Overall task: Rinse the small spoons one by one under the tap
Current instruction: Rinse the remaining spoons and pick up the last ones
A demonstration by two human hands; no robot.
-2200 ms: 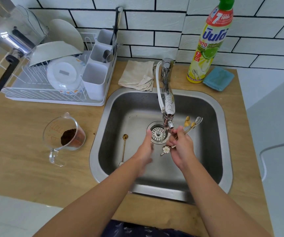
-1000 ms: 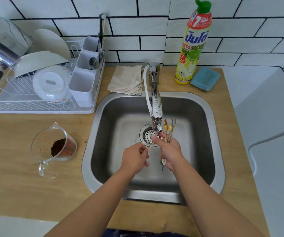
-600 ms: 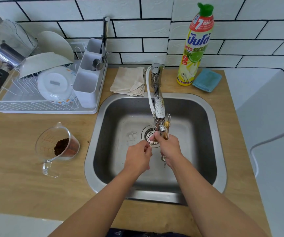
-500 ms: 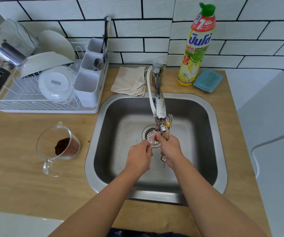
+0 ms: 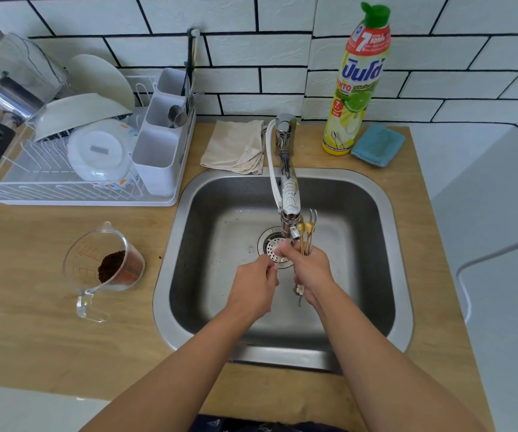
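My right hand (image 5: 310, 269) is shut on a bundle of small gold and silver spoons (image 5: 307, 227). Their bowls point up beside the tap nozzle (image 5: 293, 233), and a flower-shaped handle end (image 5: 300, 289) sticks out below my palm. My left hand (image 5: 256, 288) is closed in a pinch and touches the right thumb just under the nozzle, above the drain strainer (image 5: 271, 246). The single small spoon it holds is almost wholly hidden by the fingers. I cannot make out a water stream.
The steel sink (image 5: 385, 232) is set in a wooden counter. A dish rack (image 5: 73, 188) with plates and a cutlery holder stands at the back left. A beige cloth (image 5: 235, 146), a detergent bottle (image 5: 356, 85) and a blue sponge (image 5: 377, 145) are behind the sink. A measuring cup of coffee grounds (image 5: 108, 266) stands to its left.
The spoon that lay on the sink floor at the left is gone from there. My left hand has closed and moved against the right hand. The bundle has swung upright beside the nozzle.
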